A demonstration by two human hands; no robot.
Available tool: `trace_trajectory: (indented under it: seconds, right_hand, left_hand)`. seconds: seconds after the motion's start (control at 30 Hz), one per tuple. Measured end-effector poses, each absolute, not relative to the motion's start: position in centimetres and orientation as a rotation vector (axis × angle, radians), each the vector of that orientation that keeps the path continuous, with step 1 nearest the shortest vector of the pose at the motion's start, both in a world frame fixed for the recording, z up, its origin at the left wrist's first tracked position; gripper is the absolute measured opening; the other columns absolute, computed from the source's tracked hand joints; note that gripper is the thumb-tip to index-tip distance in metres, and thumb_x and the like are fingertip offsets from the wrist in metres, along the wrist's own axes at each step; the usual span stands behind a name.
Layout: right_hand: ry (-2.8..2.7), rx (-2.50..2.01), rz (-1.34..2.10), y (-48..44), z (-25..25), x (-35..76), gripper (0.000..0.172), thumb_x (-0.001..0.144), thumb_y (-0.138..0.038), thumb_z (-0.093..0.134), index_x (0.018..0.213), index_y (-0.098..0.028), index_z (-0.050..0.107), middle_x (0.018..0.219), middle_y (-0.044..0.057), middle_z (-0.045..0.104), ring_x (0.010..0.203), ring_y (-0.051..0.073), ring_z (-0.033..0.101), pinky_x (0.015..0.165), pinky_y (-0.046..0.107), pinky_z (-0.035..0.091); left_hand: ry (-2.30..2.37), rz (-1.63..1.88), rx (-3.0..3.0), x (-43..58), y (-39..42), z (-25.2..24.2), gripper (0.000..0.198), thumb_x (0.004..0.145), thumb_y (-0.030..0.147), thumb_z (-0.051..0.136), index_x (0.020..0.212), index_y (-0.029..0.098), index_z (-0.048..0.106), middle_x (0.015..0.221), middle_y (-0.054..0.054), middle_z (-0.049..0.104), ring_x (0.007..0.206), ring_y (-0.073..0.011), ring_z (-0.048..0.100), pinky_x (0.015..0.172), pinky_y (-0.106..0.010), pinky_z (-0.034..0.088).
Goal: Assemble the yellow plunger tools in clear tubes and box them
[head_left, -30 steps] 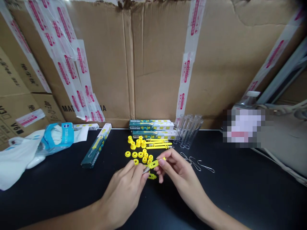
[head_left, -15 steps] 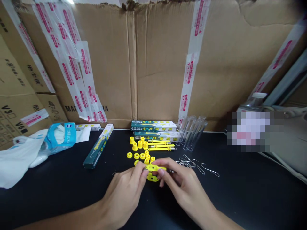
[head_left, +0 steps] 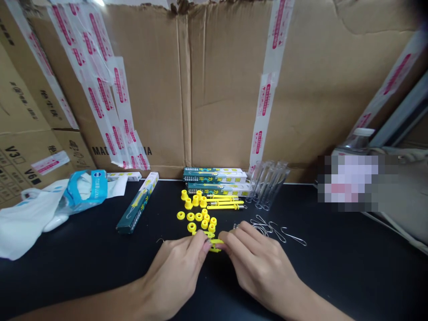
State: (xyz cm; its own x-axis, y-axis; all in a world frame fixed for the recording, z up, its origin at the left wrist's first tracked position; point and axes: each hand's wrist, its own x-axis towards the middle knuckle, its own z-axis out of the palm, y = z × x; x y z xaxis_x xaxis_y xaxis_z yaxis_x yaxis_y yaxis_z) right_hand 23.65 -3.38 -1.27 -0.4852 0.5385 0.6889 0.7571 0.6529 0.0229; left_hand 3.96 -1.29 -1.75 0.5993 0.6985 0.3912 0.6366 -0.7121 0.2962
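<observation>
At the left, the left hand (head_left: pixel 177 263) keeps its pinch, thumb and forefinger narrowed on what looks like a small metal spring (head_left: pixel 209 241), mostly hidden by the fingertips. Just right of it is the yellow piece (head_left: pixel 217 241); half a second ago its slotted face showed, but now it is seen nearly edge-on. Farther right, the right hand (head_left: pixel 259 263) has rolled over, knuckles up, its grip closed on the piece's right end. That suggests the work has gone from lining up to bearing on the join between spring and piece, though whether they are hooked together I cannot tell. The piece thus lies between the two grips, above the bench (head_left: pixel 110 281), with another yellow part (head_left: pixel 216 250) showing just below it (partly covered by the hands). Wire hooks (head_left: pixel 264 223) lie beyond the right hand.
</observation>
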Motion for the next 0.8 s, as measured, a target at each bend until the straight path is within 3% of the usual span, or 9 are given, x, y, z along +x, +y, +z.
trace_trajectory:
  seconds: [0.33, 0.53, 0.63, 0.8]
  right_hand:
    - [-1.950, -1.311, 0.458, -3.41, -1.28, 23.30, 0.035, 0.104, -0.037, 0.036, 0.077, -0.022, 0.053, 0.064, -0.002, 0.057, 0.054, 0.014, 0.052, 0.055, 0.027, 0.036]
    - [-1.903, -1.208, 0.608, -3.30, -1.23, 23.36, 0.020, 0.103, -0.037, 0.041, 0.102, -0.025, 0.057, 0.076, -0.004, 0.064, 0.055, 0.012, 0.053, 0.054, 0.024, 0.036]
    - [-1.884, -1.185, 0.623, -3.19, -1.33, 23.47, 0.024, 0.103, -0.038, 0.042, 0.096, -0.025, 0.060, 0.076, -0.004, 0.063, 0.056, 0.011, 0.053, 0.055, 0.022, 0.037]
    - [-1.851, -1.239, 0.591, -2.87, -1.37, 23.64, 0.033, 0.103, -0.040, 0.042, 0.082, -0.022, 0.061, 0.058, -0.006, 0.049, 0.050, 0.011, 0.045, 0.052, 0.022, 0.035]
  left_hand:
    - [1.151, 0.667, 2.645, 3.93, -1.38, -1.63, 0.023, 0.105, 0.024, 0.029, 0.093, 0.023, 0.049, 0.078, 0.001, 0.068, 0.066, -0.0194, 0.070, 0.056, -0.028, 0.046]
    - [1.137, 0.717, 2.564, 3.77, -1.54, -1.18, 0.026, 0.104, 0.025, 0.026, 0.095, 0.023, 0.050, 0.072, 0.002, 0.066, 0.060, -0.0178, 0.068, 0.054, -0.027, 0.045]
    - [1.120, 0.726, 2.529, 3.70, -1.48, -1.08, 0.025, 0.105, 0.026, 0.025, 0.106, 0.024, 0.050, 0.077, 0.002, 0.069, 0.063, -0.0180, 0.070, 0.058, -0.027, 0.049]
    - [1.105, 0.740, 2.514, 3.62, -1.45, -1.26, 0.024, 0.105, 0.026, 0.026, 0.117, 0.028, 0.048, 0.092, 0.003, 0.072, 0.076, -0.0195, 0.073, 0.066, -0.030, 0.054]
